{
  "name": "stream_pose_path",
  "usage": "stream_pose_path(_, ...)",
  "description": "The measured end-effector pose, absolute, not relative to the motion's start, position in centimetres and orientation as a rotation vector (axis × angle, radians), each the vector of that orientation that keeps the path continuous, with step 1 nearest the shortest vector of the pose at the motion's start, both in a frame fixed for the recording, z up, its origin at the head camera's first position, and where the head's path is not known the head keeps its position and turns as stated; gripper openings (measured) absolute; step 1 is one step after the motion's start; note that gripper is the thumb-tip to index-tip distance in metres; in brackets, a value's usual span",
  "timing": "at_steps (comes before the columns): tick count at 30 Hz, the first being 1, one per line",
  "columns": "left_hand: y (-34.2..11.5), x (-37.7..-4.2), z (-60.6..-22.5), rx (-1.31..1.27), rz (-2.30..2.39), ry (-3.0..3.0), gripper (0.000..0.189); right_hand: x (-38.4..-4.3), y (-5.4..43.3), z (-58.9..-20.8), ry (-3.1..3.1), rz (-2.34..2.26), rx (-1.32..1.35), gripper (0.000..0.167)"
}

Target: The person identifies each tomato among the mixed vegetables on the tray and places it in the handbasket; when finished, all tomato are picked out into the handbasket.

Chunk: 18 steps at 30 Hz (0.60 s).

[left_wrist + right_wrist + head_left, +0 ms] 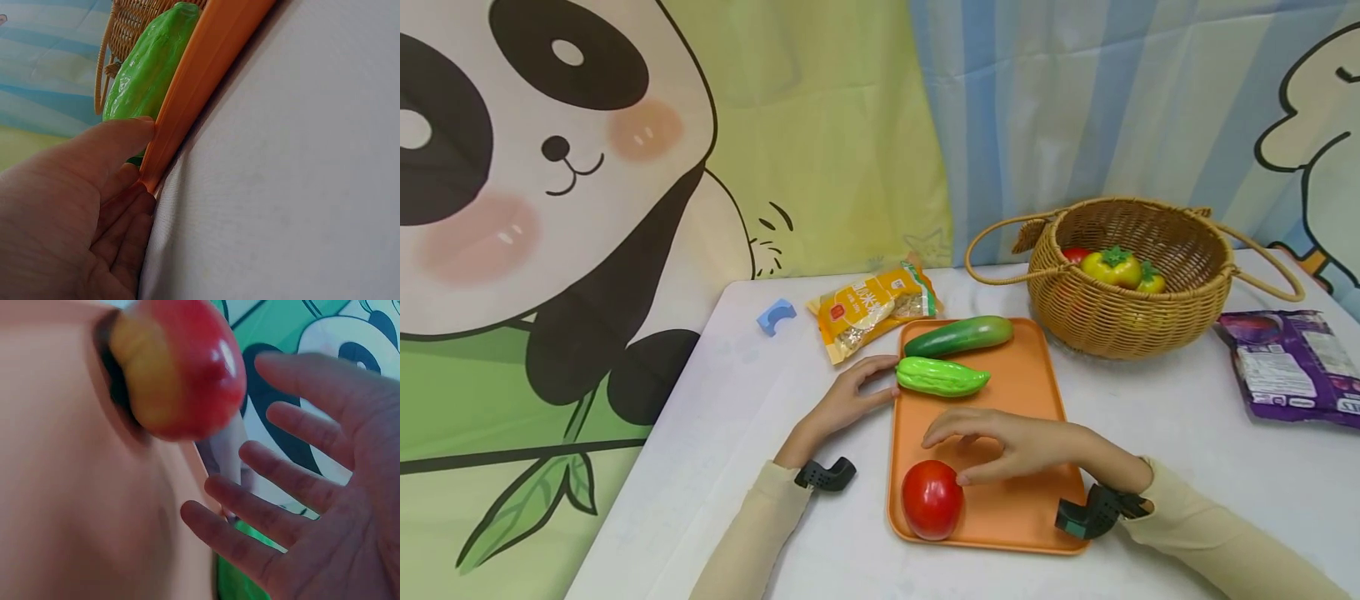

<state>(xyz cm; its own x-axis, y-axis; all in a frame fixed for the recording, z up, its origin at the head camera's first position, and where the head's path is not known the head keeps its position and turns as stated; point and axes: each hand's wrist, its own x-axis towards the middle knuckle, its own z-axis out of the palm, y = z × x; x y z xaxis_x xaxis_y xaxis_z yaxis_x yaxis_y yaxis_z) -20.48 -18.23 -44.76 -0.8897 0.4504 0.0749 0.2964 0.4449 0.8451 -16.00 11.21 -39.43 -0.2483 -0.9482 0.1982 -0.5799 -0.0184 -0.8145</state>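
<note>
On the orange tray [1022,400] sits a red tomato [932,500], yellow on its lower side in the right wrist view, with dark green beneath. My right hand [1003,442] hovers over the tray with fingers spread, the thumb overlapping the tomato's edge in the head view. In the right wrist view a gap shows between fingers [284,465] and tomato [187,369]. My left hand [848,396] touches the tray's left rim with thumb and fingertips, beside a bright green bitter melon [942,377]. Behind that lies a dark green cucumber [958,336].
A wicker basket [1131,321] with yellow and red toy fruit stands behind the tray on the right. An orange food packet [876,307] lies behind the tray, a blue curved block [777,317] farther left. At the far right is a purple packet [1292,367].
</note>
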Motion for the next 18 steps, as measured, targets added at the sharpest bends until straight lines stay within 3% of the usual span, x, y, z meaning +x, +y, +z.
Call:
stream_pose_path(8,-17.8,-20.3,-44.4,0.645,1.418,2.533,0.052,-14.6,10.4,-39.8,1.810,-1.068,-1.573,0.051)
stream_pose_path(18,-17.3,-18.6,-41.2,0.643,1.419,2.518,0.050,-13.8,9.6,-40.8,1.785,-0.999,-1.544,0.051)
